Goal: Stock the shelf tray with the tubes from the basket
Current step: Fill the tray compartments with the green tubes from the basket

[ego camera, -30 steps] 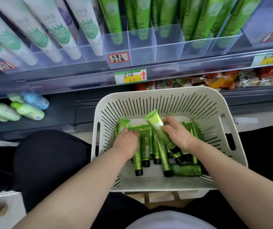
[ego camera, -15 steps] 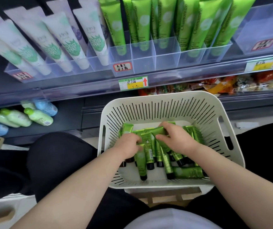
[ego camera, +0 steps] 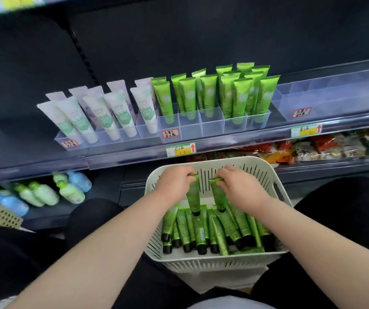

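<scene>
Fingers [ego camera: 185,173] of the left hand [ego camera: 174,185] pinch a tube [ego camera: 192,196] by its crimped end; the right hand [ego camera: 242,189] pinches a second tube [ego camera: 218,194] likewise. Both hang cap-down, long axes near upright, over the basket [ego camera: 268,175] near its far rim. The tray [ego camera: 212,128] lies beyond and above that rim, at the shelf's front edge. Its cells hold standing tubes; spare room I cannot tell.

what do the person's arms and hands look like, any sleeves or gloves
The left forearm and right forearm are bare to the picture's bottom edge, with no sleeves in view. The left grip and right grip are bare hands: no gloves, watch, bracelets or rings show. The legs are in black clothing.
</scene>
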A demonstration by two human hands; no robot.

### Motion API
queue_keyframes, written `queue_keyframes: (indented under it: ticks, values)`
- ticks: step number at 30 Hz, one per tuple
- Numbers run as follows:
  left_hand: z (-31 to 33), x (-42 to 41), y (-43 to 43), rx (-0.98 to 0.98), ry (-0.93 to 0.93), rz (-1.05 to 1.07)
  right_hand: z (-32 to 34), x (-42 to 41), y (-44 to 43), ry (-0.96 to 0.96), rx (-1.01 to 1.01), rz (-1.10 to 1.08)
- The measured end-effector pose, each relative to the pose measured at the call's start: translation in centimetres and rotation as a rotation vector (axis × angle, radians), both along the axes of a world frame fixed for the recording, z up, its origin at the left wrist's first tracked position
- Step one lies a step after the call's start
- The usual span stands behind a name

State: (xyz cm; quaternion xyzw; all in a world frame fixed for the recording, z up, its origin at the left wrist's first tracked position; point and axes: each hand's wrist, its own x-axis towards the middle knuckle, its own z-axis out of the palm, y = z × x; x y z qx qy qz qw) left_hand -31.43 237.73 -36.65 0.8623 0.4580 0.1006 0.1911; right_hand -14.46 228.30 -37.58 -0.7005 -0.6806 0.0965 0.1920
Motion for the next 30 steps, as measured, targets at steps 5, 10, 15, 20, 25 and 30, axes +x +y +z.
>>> queue_keyframes:
  ticks: [5, 10, 15, 20, 25, 30]
  values:
    - [6.2, 1.8, 0.9, 0.135, -0.158, -0.051, 4.9, 1.2, 0.5, -0.169, 0.194, -0.057]
    - [11.8, 4.2, 2.5, 0.300, -0.329, 0.025, 9.3, 3.3, 1.6, -0.223, 0.354, -0.134]
    - [15.6, 7.9, 5.0, 0.428, -0.382, 0.080, 11.2, 5.4, 2.9, -0.230, 0.403, -0.177]
    - [16.3, 10.5, 7.7, 0.477, -0.250, 0.081, 11.4, 6.4, 4.3, -0.262, 0.392, -0.188]
    - [14.7, 12.0, 9.6, 0.457, -0.104, 0.025, 11.2, 7.0, 4.9, -0.247, 0.395, -0.173]
    - [13.7, 12.5, 10.9, 0.408, 0.020, 0.004, 11.6, 7.3, 5.4, -0.246, 0.391, -0.165]
